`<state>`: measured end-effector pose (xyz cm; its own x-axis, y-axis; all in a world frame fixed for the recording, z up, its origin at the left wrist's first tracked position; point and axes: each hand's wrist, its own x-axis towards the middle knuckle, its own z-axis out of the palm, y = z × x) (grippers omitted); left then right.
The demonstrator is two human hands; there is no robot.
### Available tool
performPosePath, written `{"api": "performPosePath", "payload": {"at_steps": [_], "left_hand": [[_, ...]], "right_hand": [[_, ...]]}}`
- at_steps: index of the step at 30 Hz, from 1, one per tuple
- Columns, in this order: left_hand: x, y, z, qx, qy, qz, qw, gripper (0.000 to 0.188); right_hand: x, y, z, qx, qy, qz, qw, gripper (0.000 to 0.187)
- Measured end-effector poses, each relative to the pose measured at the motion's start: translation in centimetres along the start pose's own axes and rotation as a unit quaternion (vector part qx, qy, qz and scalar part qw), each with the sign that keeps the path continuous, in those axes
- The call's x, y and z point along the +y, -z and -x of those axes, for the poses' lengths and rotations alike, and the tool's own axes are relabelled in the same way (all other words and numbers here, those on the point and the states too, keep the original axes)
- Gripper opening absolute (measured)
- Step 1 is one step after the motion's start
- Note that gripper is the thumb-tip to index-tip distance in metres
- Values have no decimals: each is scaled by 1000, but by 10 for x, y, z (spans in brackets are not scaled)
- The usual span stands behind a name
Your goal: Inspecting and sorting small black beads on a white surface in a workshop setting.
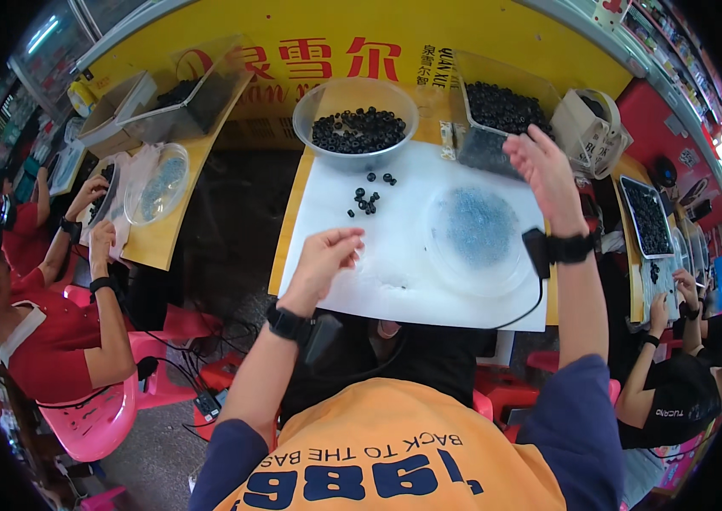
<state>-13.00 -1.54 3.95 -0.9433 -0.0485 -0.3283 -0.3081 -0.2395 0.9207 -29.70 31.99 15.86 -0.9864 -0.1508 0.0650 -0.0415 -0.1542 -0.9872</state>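
Observation:
My left hand (pixel 325 262) is over the near left part of the white sheet (pixel 374 294), its thumb and fingertips brought together. Whatever they may pinch is too small to make out. Just beyond it lie several loose small black round parts (pixel 367 203), some showing a hole. My right hand (pixel 547 175) is raised at the near right corner of the clear bin (pixel 489 149), fingers apart and nothing seen in them. That bin holds many black parts (pixel 506 106). Between my hands stands a shallow clear round dish (pixel 510 277) with tiny bluish clear pieces (pixel 473 226).
A translucent bowl (pixel 357 158) with more black parts stands at the far edge of the table (pixel 286 243), against a yellow panel (pixel 276 72). Right of the bin is a cream bag (pixel 581 128). People work at tables on both sides, one in a red shirt (pixel 54 328) at left.

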Motion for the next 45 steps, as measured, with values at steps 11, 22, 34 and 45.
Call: {"api": "performPosePath", "payload": {"at_steps": [11,22,34,45], "left_hand": [[22,-1,-109,95,-204,-463,857,24],[30,-31,-77,100,-196,-245,944,19],[-56,-35,11,30,-64,-20,997,25],[-55,-25,11,7,-74,-6,997,23]], "right_hand": [[48,27,165,-28,-122,141,982,30],[90,-28,120,-61,147,457,875,13],[126,-60,72,-106,210,578,781,15],[114,-58,73,-106,150,552,813,4]]}}
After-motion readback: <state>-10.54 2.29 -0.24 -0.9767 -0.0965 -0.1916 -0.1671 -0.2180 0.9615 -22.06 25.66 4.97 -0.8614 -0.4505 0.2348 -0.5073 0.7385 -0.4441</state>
